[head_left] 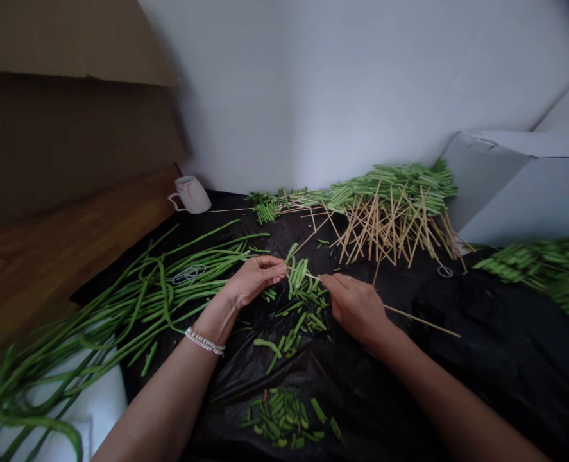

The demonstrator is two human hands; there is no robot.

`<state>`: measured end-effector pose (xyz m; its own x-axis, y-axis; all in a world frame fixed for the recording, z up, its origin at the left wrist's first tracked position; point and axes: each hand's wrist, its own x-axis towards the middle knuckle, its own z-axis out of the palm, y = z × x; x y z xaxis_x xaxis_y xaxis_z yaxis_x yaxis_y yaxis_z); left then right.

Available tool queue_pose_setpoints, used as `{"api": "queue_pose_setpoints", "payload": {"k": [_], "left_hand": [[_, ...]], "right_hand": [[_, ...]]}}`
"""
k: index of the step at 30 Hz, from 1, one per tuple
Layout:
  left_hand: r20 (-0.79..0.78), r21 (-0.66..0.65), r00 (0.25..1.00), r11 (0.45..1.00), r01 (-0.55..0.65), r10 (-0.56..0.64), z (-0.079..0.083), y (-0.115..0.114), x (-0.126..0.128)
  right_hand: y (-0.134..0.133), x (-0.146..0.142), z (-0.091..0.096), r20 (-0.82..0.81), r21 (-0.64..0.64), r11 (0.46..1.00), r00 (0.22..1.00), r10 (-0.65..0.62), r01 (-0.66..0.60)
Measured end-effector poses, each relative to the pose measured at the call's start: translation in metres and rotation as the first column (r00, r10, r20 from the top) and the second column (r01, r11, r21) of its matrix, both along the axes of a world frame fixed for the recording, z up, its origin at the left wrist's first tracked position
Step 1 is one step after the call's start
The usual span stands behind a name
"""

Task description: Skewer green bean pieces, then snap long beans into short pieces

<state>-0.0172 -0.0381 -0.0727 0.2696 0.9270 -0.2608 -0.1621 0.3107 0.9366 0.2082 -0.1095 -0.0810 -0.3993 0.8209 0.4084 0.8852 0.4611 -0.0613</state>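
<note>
My left hand (255, 278) pinches several short green bean pieces (297, 273) at its fingertips, above a black plastic sheet (481, 346). My right hand (356, 305) is closed round a thin wooden skewer (423, 323) whose tip points into those pieces. A loose heap of cut bean pieces (303, 314) lies just under both hands. A pearl bracelet (204, 342) circles my left wrist.
Long uncut beans (135, 301) sprawl at the left. Finished bean skewers (390, 205) pile up against the white wall, more skewers (544, 269) at the right. A white mug (191, 194) stands at the back left; bean scraps (284, 417) lie near me. A white box (519, 186) sits at the right.
</note>
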Motion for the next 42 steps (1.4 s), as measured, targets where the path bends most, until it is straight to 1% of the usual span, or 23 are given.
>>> {"api": "queue_pose_setpoints", "payload": {"k": [4,8,10,12,18,23,27,29,31,33,34,36,39,42], "left_hand": [[-0.029,0.014,1.0,1.0,0.003,-0.002,0.0,0.0,-0.001],[-0.023,0.012,1.0,1.0,0.002,-0.002,0.001,0.0,-0.001],[-0.013,0.008,1.0,1.0,0.007,-0.007,0.001,0.0,-0.001],[-0.013,0.01,1.0,1.0,0.009,-0.009,0.001,0.0,0.0],[-0.052,0.002,0.999,1.0,0.013,-0.013,0.0,-0.002,0.001],[-0.047,0.003,0.999,1.0,0.003,-0.003,0.002,-0.002,0.003],[0.006,0.031,1.0,0.999,-0.03,0.03,0.005,-0.003,0.007],[0.029,0.038,0.998,0.998,-0.053,0.052,0.006,-0.003,0.009],[-0.007,0.079,0.998,0.995,-0.065,0.066,0.005,-0.003,0.011],[-0.123,0.174,0.991,0.984,-0.026,0.048,0.003,-0.004,0.012],[-0.192,0.229,0.981,0.973,0.02,0.025,0.002,-0.006,0.014],[-0.317,0.311,0.947,0.937,0.157,-0.054,0.0,-0.008,0.017],[-0.448,0.359,0.878,0.865,0.349,-0.168,-0.001,-0.013,0.023],[-0.557,0.419,0.808,0.776,0.471,-0.189,0.0,-0.016,0.024]], "right_hand": [[-0.001,0.0,-0.001,0.02,0.012,1.0,1.0,0.015,-0.016],[-0.001,0.0,-0.004,0.001,0.107,0.994,1.0,0.025,-0.025],[-0.001,0.0,-0.005,-0.019,0.128,0.991,0.999,0.034,-0.031],[-0.001,-0.001,-0.005,-0.02,0.114,0.993,0.999,0.032,-0.029],[-0.002,-0.002,0.0,0.025,-0.001,1.0,0.999,0.027,-0.027],[-0.002,-0.002,0.001,0.034,0.004,1.0,0.999,0.023,-0.023],[0.0,0.001,0.003,0.035,0.102,0.995,0.999,0.01,-0.014],[0.003,0.005,0.004,0.042,0.177,0.984,0.999,-0.026,0.018],[0.006,0.012,0.006,0.036,0.261,0.963,0.996,-0.085,0.073],[0.01,0.018,0.006,0.016,0.334,0.935,0.991,-0.136,0.123],[0.011,0.02,0.006,0.006,0.358,0.923,0.988,-0.151,0.139],[0.014,0.023,0.006,-0.002,0.381,0.913,0.987,-0.158,0.147],[0.015,0.024,0.005,0.005,0.38,0.916,0.99,-0.143,0.131],[0.014,0.022,0.004,0.005,0.373,0.92,0.992,-0.129,0.118]]}}
